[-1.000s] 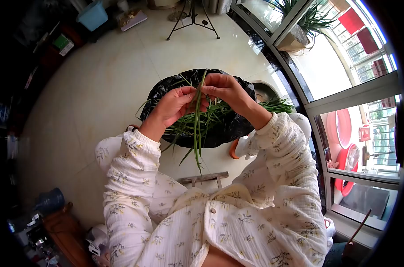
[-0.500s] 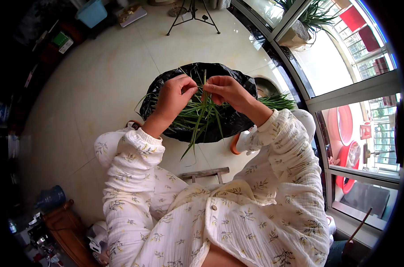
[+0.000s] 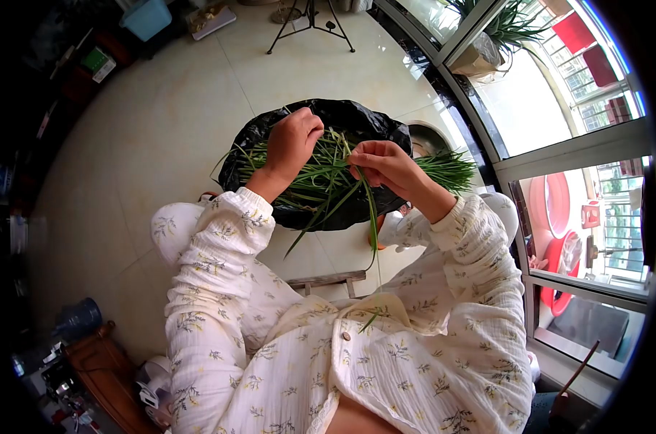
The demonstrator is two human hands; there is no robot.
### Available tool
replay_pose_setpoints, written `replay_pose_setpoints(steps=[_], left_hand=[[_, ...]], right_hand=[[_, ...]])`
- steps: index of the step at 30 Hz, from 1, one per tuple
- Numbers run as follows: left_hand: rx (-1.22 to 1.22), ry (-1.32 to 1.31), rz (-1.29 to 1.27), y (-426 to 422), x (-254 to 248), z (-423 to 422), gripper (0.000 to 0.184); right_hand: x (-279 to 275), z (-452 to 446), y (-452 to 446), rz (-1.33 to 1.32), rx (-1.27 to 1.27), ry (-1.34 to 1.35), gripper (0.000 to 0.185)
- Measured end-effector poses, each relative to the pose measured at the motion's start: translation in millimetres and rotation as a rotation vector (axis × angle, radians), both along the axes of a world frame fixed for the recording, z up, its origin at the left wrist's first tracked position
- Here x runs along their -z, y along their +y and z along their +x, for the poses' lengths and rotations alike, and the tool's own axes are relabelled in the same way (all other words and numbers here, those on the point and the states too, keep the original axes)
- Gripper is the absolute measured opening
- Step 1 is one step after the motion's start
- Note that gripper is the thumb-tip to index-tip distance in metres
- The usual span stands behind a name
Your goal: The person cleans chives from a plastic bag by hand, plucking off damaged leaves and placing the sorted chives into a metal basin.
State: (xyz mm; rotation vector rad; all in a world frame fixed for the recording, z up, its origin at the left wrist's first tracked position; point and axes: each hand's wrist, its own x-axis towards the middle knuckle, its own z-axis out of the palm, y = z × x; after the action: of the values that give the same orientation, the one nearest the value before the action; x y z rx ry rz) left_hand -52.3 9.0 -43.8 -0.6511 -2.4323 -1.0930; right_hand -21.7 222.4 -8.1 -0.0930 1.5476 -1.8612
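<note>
Long green stalks [image 3: 317, 181] lie in a black plastic bag [image 3: 353, 116] in front of me. Over its left part is my left hand [image 3: 293, 141], fingers curled closed; what they hold, if anything, is hidden. My right hand [image 3: 386, 166] pinches a thin green stalk [image 3: 372, 210] that hangs down past the bag's near edge. To the right of the bag, a dense bunch of green stalks [image 3: 447, 170] lies by a metal bowl [image 3: 428, 136]. A small green scrap [image 3: 372, 318] rests on my shirt.
A wooden stool [image 3: 328, 279] stands between my legs on the tiled floor [image 3: 176, 130]. Beyond the bag are black stand legs [image 3: 310, 29] and a blue bin [image 3: 146, 19]. Glass doors [image 3: 574, 152] run along the right side. A wooden piece [image 3: 104, 369] is at lower left.
My hands have moved apart: the left went up and away, the right shifted right and down with a stalk. A green scrap now shows on my shirt.
</note>
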Motion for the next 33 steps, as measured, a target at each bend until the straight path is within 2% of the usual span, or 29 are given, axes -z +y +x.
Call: replay_pose_setpoints(steps=[5, 6, 9, 10, 13, 14, 17, 20, 24, 33], left_hand=[[-0.016, -0.082, -0.156, -5, 39, -7, 0.005], [-0.015, -0.099, -0.207, -2, 34, -6, 0.006], [0.109, -0.373, 0.194, 12, 18, 8, 0.008], [0.216, -0.573, 0.419, 11, 23, 8, 0.014], [0.306, -1.018, 0.794, 8, -1, 23, 0.015], [0.308, -1.056, 0.823, 8, -5, 28, 0.015], [0.308, -1.116, 0.963, 9, -1, 28, 0.013], [0.239, -1.129, 0.978, 10, -9, 31, 0.011], [0.270, -1.134, 1.041, 7, -10, 32, 0.011], [0.367, -1.107, 1.065, 2, -13, 31, 0.015]], right_hand=[[-5, 6, 9, -0.009, -0.026, 0.005, 0.016], [-5, 5, 9, -0.020, -0.018, 0.012, 0.015], [-4, 4, 9, -0.039, 0.009, 0.038, 0.015], [-3, 3, 8, -0.035, 0.014, 0.051, 0.015], [-1, 4, 2, -0.008, 0.013, 0.075, 0.014], [0, 4, -1, 0.003, 0.006, 0.081, 0.014], [7, 7, -9, -0.022, 0.006, 0.126, 0.013], [9, 8, -14, 0.029, 0.035, 0.181, 0.014], [3, 10, -19, 0.047, 0.022, 0.215, 0.016], [-1, 9, -18, -0.055, -0.043, 0.131, 0.025]])
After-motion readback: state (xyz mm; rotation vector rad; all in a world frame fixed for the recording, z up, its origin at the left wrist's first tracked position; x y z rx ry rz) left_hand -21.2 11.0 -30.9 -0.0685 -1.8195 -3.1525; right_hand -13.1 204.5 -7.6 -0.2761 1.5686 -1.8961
